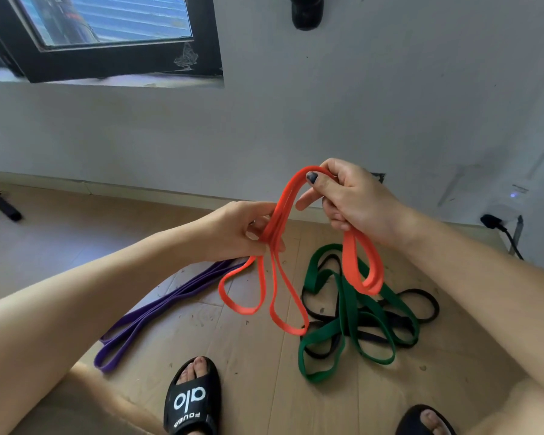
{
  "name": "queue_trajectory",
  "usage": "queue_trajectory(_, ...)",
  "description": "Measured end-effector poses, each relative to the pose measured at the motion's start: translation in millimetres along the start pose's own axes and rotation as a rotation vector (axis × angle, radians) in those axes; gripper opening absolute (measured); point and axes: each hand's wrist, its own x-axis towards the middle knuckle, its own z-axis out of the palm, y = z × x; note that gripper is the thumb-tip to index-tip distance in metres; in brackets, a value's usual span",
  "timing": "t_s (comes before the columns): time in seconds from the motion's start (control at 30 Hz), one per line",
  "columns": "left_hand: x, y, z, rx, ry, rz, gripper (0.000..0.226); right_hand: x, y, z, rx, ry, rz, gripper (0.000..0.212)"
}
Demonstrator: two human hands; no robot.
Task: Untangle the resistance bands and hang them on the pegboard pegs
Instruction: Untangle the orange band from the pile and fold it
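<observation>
Both hands hold the orange resistance band in the air above the wooden floor. The left hand has its fingers closed around a bunch of the band's strands, and the right hand pinches the top of the arc with thumb and fingers curled over it. Three orange loops hang down: two below the left hand and one below the right.

The loop under the right hand dangles just above the green resistance band, which lies knotted with a black resistance band on the floor. If the hands drop, that loop could likely catch in the green-and-black tangle and drag it up. The strands bunched in the left hand may also hide a twist; pulling the hands apart hard could tighten it, and a slip could snap the band back.

Left of the orange band, the purple resistance band lies straight and clear of the others. The wall stands close behind the orange band, so room is mostly upward and to the sides. A black slide sandal sits below the orange band, near its lowest loops. No pegboard is in view.
</observation>
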Motion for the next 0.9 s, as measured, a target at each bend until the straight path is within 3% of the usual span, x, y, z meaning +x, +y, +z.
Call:
queue_trajectory(0.27, 4, -1, -6, 0.147, -0.016, 0.071, 0.025, -2, -1, -3, 0.0, 0.016, -0.024, 0.019)
queue_trajectory(0.53, 6, -4, 1, -0.122, -0.06, 0.022, 0.026, -2, -2, -5, 0.015, 0.053, -0.053, 0.018)
queue_trajectory(0.9, 7, -2, 4, -0.203, -0.006, -0.027, 0.016, 2, 5, -13, 0.038, 0.084, -0.031, 0.018)
